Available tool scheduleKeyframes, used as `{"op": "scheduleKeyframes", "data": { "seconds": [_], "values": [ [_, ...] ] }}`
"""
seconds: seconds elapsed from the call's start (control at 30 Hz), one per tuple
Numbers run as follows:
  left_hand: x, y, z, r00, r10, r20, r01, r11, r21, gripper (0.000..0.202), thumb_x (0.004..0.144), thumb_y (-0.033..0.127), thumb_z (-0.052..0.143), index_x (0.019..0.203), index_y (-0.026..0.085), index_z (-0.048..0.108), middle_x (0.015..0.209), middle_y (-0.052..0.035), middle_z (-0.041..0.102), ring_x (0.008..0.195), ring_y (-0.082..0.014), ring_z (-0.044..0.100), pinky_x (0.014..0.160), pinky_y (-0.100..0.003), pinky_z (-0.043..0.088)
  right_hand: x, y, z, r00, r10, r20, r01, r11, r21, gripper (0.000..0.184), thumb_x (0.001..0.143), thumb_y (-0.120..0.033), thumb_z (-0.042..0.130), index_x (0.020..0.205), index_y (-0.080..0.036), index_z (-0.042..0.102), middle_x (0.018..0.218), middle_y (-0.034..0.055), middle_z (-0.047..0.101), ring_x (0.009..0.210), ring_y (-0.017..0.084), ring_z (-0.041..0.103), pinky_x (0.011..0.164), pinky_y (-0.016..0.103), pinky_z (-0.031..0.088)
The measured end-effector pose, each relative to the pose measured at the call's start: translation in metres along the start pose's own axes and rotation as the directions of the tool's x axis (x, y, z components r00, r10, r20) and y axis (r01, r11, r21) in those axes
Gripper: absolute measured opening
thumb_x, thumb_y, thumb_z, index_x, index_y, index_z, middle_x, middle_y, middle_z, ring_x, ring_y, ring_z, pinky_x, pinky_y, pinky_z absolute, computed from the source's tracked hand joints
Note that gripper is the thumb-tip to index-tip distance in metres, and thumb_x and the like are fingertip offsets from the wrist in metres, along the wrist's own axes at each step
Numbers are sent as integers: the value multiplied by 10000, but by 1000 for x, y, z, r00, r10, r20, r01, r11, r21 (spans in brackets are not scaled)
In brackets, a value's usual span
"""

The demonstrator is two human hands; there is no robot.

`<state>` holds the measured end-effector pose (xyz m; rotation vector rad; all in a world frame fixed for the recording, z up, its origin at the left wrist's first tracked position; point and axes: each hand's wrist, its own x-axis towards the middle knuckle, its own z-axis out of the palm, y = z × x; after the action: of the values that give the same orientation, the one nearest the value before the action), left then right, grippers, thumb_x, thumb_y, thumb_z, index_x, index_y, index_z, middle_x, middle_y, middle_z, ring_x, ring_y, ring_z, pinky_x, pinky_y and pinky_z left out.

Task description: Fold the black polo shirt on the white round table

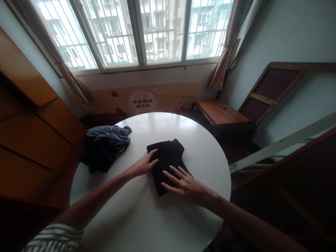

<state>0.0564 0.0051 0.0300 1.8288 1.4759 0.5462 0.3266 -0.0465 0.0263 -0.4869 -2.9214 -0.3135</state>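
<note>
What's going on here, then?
A person is working at a round white table with bare hands. Their left hand touches the left edge of a folded black garment, and the fingers of their right hand rest on its lower right part. A crumpled dark grey garment lies to the left, at the table's edge.

A folded black cloth garment (165, 164) lies on a round white table (136, 217), with a person's left hand (141, 166) on its near left edge and right hand (185, 183) on its right side. A crumpled grey-blue cloth garment (103, 148) lies to the left, at the table's edge. Behind the table, a printed cardboard panel (143, 99) stands below a barred glass window (136, 33). A low wooden bench (223, 112) stands to the right, tall orange wooden cabinets (34, 140) to the left.
</note>
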Motion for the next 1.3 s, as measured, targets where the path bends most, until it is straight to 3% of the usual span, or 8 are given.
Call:
{"op": "scheduleKeyframes", "data": {
  "seconds": [0.1, 0.23, 0.5, 0.67, 0.8, 0.93, 1.07, 1.3],
  "values": [
    [23, 6, 16, 993, 109, -35, -106, 992, 67, 538, 947, 342, 511, 1459, 205, 418, 1209, -110, 671, 855, -202, 685, 830, -363, 565, -9, 15, 5, 999, 35, -16, -36, 999, -28, 577, 908, -82, 532, 1451, -264, 458, 1558, 165, 355, 1387, 421, 374, 1008, 652, 431],
    [69, 30, 37, 970, 231, -78, -222, 968, 117, 427, 965, 283, 503, 1387, 221, 518, 1261, -101, 646, 1127, -245, 616, 1002, -401, 492, -31, 50, 14, 992, 120, -30, -121, 991, -51, 603, 870, -5, 513, 1417, -257, 512, 1535, 164, 395, 1392, 407, 374, 1007, 655, 430],
    [144, 100, 75, 939, 338, -56, -315, 916, 250, 295, 978, 349, 559, 1234, 207, 598, 1282, -102, 586, 1071, -214, 610, 925, -421, 530, -89, 120, 23, 946, 324, -22, -325, 945, -48, 691, 819, 74, 436, 1420, -257, 523, 1537, 125, 405, 1411, 337, 370, 1060, 596, 422],
    [156, 113, 92, 946, 309, -96, -274, 923, 269, 289, 981, 358, 551, 1228, 220, 604, 1269, -110, 581, 1077, -221, 606, 916, -401, 524, -107, 126, 20, 923, 385, -15, -384, 923, 16, 713, 806, 54, 408, 1439, -263, 496, 1551, 95, 390, 1414, 311, 368, 1050, 587, 432],
    [139, 96, 93, 952, 283, -114, -227, 906, 357, 429, 1011, 438, 430, 1350, 207, 557, 1200, -172, 565, 1073, -293, 607, 891, -420, 501, -92, 114, 4, 891, 453, -43, -446, 887, 118, 460, 913, -187, 498, 1364, -199, 584, 1493, 126, 470, 1378, 331, 415, 1069, 559, 413],
    [101, 75, 59, 940, 316, -129, -221, 852, 474, 461, 1020, 429, 374, 1386, 199, 534, 1099, -139, 565, 984, -268, 621, 850, -386, 501, -57, 116, -22, 777, 630, -17, -611, 760, 221, 444, 1015, -442, 371, 1073, -195, 735, 1161, 110, 709, 1074, 262, 658, 952, 438, 504],
    [57, 52, -8, 877, 388, -284, -173, 805, 567, 392, 1003, 361, 417, 1274, 160, 616, 1053, -112, 584, 937, -241, 611, 867, -365, 495, -20, 138, -33, 655, 756, 17, -732, 629, 262, 539, 1014, -525, 310, 1050, -196, 734, 1101, 101, 726, 1007, 250, 681, 899, 359, 512],
    [-5, -18, -127, 715, 352, -604, 202, 723, 660, 323, 922, 170, 442, 1142, 166, 678, 1125, -138, 620, 1082, -314, 566, 969, -463, 434, 5, 150, 17, 501, 826, 259, -852, 523, -21, 678, 946, -612, 394, 1531, -272, 356, 1615, 84, 254, 1448, 432, 236, 1085, 673, 272]
  ]
}}
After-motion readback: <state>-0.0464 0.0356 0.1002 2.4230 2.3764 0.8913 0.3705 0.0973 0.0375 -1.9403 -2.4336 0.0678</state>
